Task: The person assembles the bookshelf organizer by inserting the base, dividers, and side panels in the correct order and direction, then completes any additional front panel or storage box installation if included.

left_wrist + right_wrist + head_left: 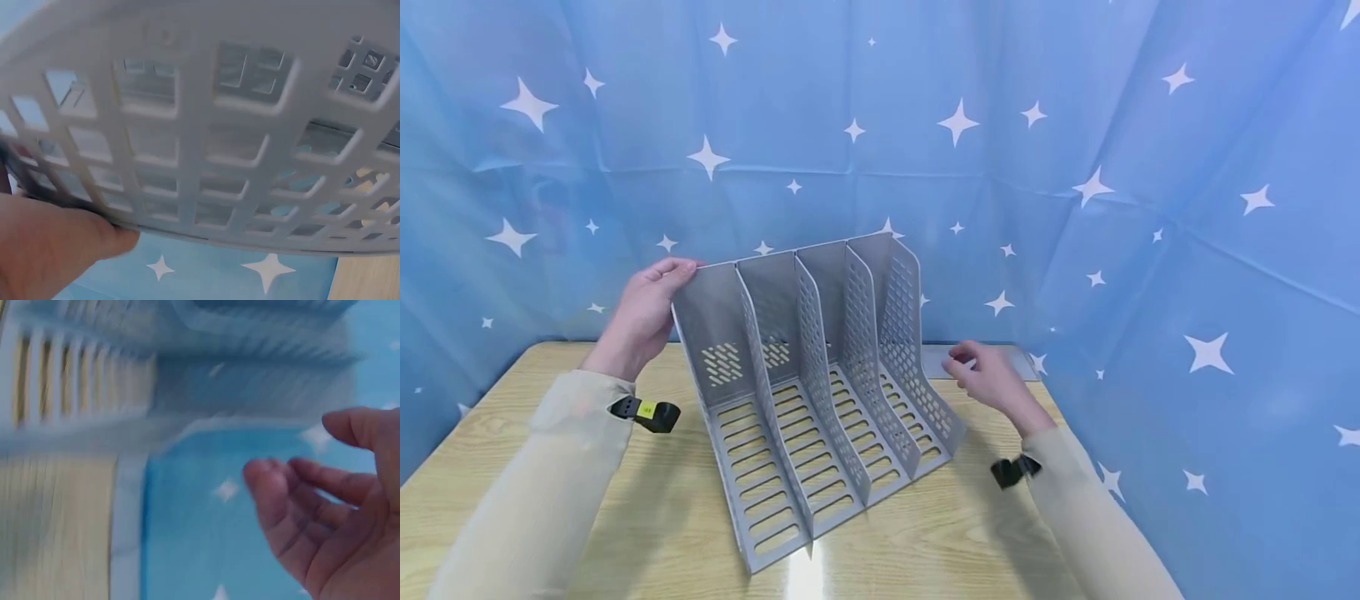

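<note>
A grey plastic file rack [812,333] with upright perforated dividers and a slotted base is held tilted, its left side higher in the back. My left hand [643,308] grips its upper left back corner. In the left wrist view the thumb of that hand [56,244] lies along the rim of the perforated side [194,94]. My right hand [988,377] is off the rack's right side, fingers loosely bent and holding nothing. The right wrist view shows that hand [337,519] apart from the blurred rack [244,394]. Whether the rack's lower edge touches the table cannot be told.
A wooden table [512,417] lies below. Along its back right edge is a flat grey strip [1022,363], partly behind my right hand. A blue curtain [910,75] with white stars hangs behind the table and on the right side.
</note>
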Available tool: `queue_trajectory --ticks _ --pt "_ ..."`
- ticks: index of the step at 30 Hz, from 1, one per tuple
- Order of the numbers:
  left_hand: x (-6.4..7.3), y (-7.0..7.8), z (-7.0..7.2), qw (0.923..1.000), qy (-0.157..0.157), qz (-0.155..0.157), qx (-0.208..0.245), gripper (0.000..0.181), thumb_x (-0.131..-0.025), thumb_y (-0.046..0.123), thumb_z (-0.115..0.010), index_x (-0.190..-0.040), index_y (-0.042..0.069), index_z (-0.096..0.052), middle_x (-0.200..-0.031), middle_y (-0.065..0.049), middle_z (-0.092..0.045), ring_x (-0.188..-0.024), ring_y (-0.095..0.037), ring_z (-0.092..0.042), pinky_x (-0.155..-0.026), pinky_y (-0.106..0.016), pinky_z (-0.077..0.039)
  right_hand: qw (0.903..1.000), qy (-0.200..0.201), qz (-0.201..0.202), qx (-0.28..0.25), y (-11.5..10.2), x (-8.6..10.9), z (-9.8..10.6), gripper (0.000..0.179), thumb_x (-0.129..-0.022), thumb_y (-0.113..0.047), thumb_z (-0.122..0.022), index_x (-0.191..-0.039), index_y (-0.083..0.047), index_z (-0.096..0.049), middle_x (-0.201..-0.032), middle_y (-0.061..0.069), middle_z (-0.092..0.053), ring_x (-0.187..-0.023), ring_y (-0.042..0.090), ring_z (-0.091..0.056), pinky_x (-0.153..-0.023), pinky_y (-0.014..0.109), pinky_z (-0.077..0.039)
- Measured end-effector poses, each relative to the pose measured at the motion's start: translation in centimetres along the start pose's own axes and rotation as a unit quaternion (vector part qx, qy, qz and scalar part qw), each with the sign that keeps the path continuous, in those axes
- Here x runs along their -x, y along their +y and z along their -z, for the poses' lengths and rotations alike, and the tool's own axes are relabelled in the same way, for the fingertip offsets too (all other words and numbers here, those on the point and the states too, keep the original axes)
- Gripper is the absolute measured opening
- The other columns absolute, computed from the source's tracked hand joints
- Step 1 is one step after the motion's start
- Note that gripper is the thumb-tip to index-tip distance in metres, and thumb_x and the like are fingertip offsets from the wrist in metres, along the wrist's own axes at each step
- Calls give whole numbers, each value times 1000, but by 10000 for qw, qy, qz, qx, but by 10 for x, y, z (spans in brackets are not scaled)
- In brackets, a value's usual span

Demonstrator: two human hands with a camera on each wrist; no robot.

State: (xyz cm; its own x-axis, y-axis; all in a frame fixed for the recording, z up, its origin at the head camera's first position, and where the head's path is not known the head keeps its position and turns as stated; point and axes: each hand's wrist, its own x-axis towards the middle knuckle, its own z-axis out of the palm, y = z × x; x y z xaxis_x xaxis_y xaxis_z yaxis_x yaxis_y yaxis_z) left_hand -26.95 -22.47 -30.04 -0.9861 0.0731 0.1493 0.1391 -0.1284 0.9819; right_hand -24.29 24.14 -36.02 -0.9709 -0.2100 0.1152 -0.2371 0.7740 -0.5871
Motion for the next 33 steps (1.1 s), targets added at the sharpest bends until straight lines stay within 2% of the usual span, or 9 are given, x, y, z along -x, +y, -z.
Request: queue_trajectory --ticks 2,4,7,11,17,22,28,31,33 --pt "4 -1 -2 9998 82 86 -164 20 -109 35 -53 -113 17 -60 -116 8 -51 -109 -7 -46 -90 -24 -42 9972 -276 -91 693 9 -17 -9 38 -103 -29 -63 -119 5 -68 -105 18 -72 -87 29 -69 -75 42 -57" --pt "9 -2 -4 9993 66 128 -358 18 -111 32 -48 -115 16 -54 -120 7 -44 -113 -6 -41 -93 -24 -40 9916 -654 -204 1100 16 -28 -23 34 -102 -31 -65 -106 2 -71 -90 13 -71 -74 23 -66 -69 40 -56" --pt "14 -3 -6 9991 -70 148 -386 15 -112 26 -42 -118 16 -51 -120 5 -43 -113 -8 -43 -94 -25 -41 9865 -1029 -321 1235 21 -34 -43 34 -104 -25 -59 -76 -6 -64 -63 1 -56 -51 13 -49 -53 31 -46" --pt "14 -3 -7 9994 -234 186 -185 15 -112 24 -39 -118 15 -50 -114 1 -49 -101 -11 -54 -85 -26 -49 9901 -726 -251 1173 13 -28 -54 49 -105 -12 -51 -57 -15 -42 -50 -4 -34 -43 10 -30 -49 27 -33" --pt "6 4 -7 9982 -461 93 360 16 -112 22 -42 -112 11 -53 -104 0 -55 -86 -12 -59 -75 -26 -53 9945 0 -613 848 -1 8 -56 50 -103 -10 -49 -54 -15 -40 -47 -3 -37 -41 12 -34 -46 27 -33" --pt "-7 11 -22 9968 -779 152 87 19 -112 25 -42 -115 10 -54 -100 -1 -60 -81 -14 -63 -74 -31 -55 9919 506 -962 654 -4 42 -71 43 -100 -8 -51 -57 -13 -48 -48 -1 -46 -40 10 -41 -40 24 -33" --pt "-22 4 -29 9958 -916 41 44 18 -112 19 -40 -120 10 -53 -105 -2 -58 -84 -13 -63 -77 -29 -56 9907 780 -887 675 -6 66 -82 45 -99 -5 -50 -55 -14 -45 -44 -5 -40 -36 7 -36 -37 22 -30" --pt "-22 3 -27 9952 -774 -44 -590 23 -112 20 -38 -125 10 -54 -116 -4 -54 -96 -15 -60 -84 -31 -53 9928 659 -821 574 -7 71 -83 46 -100 -4 -50 -55 -14 -47 -43 -7 -39 -34 5 -35 -36 21 -30" --pt "-21 5 -27 9902 -659 -211 -1216 28 -112 19 -37 -131 5 -53 -131 -9 -51 -114 -20 -54 -97 -37 -47 9946 480 -767 500 -6 71 -81 46 -100 -4 -50 -55 -14 -48 -43 -6 -40 -34 5 -36 -36 22 -31"
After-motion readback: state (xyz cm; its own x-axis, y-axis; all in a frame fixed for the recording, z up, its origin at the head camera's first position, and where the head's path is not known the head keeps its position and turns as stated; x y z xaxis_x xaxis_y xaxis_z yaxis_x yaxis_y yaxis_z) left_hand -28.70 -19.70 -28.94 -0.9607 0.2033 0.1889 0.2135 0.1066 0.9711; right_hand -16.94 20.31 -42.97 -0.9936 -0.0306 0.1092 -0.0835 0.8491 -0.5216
